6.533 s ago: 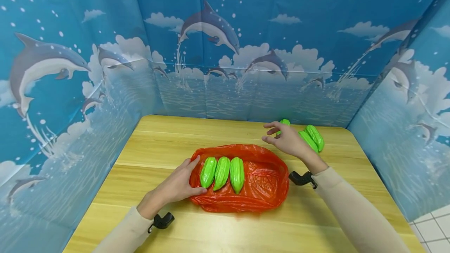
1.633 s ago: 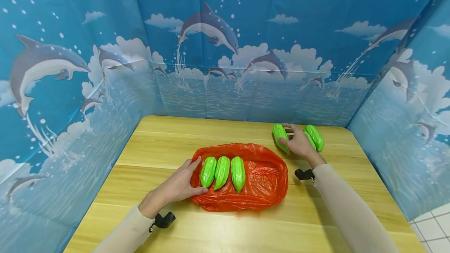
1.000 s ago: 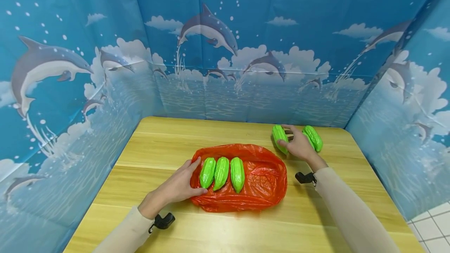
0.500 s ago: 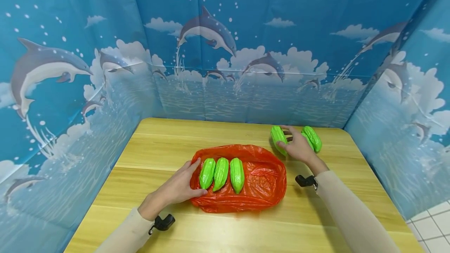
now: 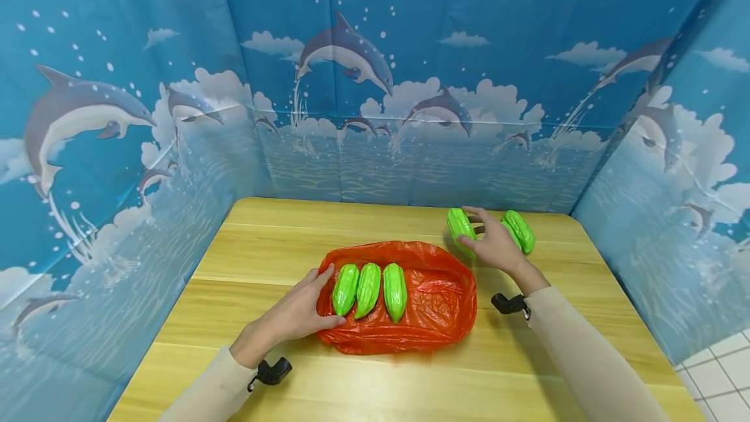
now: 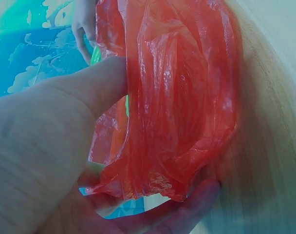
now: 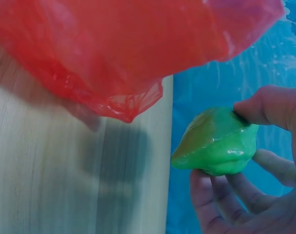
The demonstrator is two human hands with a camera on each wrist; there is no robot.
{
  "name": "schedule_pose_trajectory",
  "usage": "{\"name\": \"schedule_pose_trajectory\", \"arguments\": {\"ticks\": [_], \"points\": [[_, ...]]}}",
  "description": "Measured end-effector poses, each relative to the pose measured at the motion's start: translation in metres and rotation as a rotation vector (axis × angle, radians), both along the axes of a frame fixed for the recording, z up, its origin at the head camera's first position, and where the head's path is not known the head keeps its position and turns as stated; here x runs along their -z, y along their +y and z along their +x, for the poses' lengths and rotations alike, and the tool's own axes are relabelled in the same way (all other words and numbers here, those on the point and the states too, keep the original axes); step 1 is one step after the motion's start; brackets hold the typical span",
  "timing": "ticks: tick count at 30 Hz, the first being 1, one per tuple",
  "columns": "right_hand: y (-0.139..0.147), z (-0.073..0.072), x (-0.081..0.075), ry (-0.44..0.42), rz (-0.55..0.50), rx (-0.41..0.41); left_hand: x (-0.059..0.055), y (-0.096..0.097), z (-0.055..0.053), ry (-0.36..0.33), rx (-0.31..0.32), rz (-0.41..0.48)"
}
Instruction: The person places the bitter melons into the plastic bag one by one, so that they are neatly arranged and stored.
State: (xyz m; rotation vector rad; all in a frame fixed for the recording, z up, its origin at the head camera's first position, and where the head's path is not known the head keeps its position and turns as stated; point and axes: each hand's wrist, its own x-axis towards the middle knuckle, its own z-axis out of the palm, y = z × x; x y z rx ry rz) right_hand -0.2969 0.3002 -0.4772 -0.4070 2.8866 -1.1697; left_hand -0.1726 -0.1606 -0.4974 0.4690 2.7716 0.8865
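My left hand (image 5: 293,310) grips the left rim of a red plastic bag (image 5: 439,305), which lies spread open on the table. In the left wrist view the thumb reaches over the edge of the bag (image 6: 172,97), and the other fingers sit outside it. Three glossy, ridged green bitter melons (image 5: 368,290) lie side by side in the bag's left half. At the back right my right hand (image 5: 497,243) holds another bitter melon (image 7: 218,144) between thumb and fingers. In the right wrist view its pointed end faces away from the palm.
Behind the right hand, two more bitter melons (image 5: 520,232) lie close together near the table's back right corner. The wooden table (image 5: 246,266) is enclosed at the back and sides by blue dolphin-print sheeting (image 5: 351,168). White floor tiles (image 5: 729,366) show at lower right.
My right hand has come to the back-right bitter melons and grasped one. In the last second it has shifted slightly left with it. My left hand has stayed on the bag.
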Motion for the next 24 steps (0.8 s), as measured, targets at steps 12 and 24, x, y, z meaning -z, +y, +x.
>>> {"name": "schedule_pose_trajectory", "arguments": {"ticks": [12, 24], "points": [[-0.004, 0.012, -0.016, 0.061, 0.011, -0.034, 0.000, 0.000, 0.001, 0.002, -0.002, 0.000], [-0.014, 0.031, -0.039, 0.090, -0.002, -0.053, -0.002, 0.001, 0.003, 0.005, -0.014, -0.005]]}}
